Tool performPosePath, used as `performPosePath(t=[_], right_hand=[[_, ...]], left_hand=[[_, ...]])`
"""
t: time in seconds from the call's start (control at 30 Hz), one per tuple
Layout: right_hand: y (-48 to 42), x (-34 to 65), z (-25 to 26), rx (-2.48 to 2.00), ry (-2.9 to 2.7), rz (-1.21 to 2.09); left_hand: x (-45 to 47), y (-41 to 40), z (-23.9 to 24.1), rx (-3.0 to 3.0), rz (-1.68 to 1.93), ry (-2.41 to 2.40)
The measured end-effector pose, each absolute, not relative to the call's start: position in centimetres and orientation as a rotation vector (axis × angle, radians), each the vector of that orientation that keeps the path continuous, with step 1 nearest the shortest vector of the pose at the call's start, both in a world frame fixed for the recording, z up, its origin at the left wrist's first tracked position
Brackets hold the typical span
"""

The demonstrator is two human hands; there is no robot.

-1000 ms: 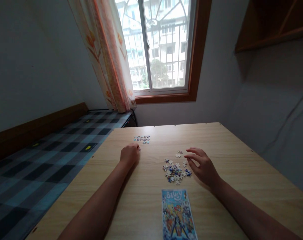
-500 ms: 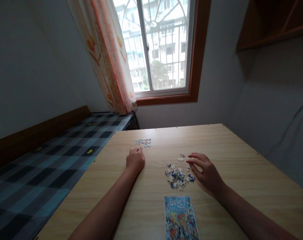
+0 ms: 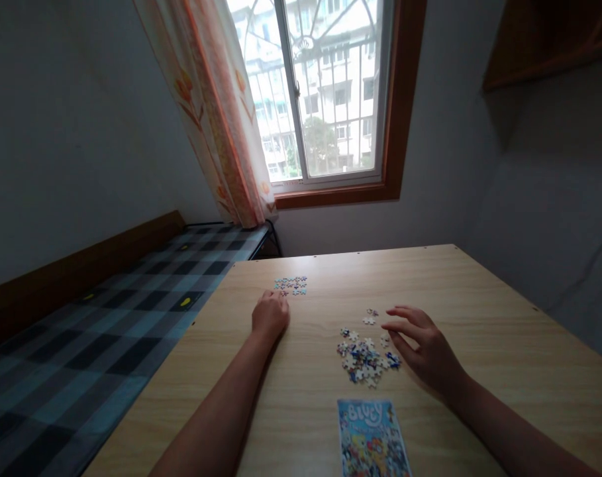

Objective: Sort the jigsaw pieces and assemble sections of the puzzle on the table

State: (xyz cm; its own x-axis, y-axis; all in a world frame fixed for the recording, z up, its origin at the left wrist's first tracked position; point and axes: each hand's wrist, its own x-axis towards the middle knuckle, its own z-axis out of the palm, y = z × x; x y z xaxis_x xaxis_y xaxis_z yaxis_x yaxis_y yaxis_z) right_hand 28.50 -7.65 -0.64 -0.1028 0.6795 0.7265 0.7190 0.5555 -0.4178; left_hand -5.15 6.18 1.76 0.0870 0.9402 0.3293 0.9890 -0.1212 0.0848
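Note:
A light wooden table (image 3: 479,291) carries a small joined patch of puzzle pieces (image 3: 291,285) near its far left. My left hand (image 3: 269,313) rests on the table just below that patch, fingers curled into a loose fist; what is in them, if anything, is hidden. A loose heap of puzzle pieces (image 3: 364,354) lies in the middle, with two stray pieces (image 3: 369,317) above it. My right hand (image 3: 424,348) hovers at the heap's right edge, fingers apart and slightly bent, holding nothing. A colourful picture card (image 3: 373,437) lies at the near edge.
A bed with a blue and black checked cover (image 3: 106,324) runs along the left of the table. A window (image 3: 330,93) with an orange curtain (image 3: 221,119) faces me. Grey walls close in at the right, with a wooden shelf (image 3: 549,46) above.
My left hand has drawn back slightly from the joined patch and then settled below it. My right hand stays at the loose heap's edge. The view has shifted a little.

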Motion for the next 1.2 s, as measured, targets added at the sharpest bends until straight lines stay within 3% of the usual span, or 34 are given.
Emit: performPosePath(t=[1.2], right_hand=[[-7.7, 28.4, -0.2, -1.195, -1.782, -0.090]], left_hand=[[-3.8, 6.3, 1.7, -2.185, -0.336, -2.033]])
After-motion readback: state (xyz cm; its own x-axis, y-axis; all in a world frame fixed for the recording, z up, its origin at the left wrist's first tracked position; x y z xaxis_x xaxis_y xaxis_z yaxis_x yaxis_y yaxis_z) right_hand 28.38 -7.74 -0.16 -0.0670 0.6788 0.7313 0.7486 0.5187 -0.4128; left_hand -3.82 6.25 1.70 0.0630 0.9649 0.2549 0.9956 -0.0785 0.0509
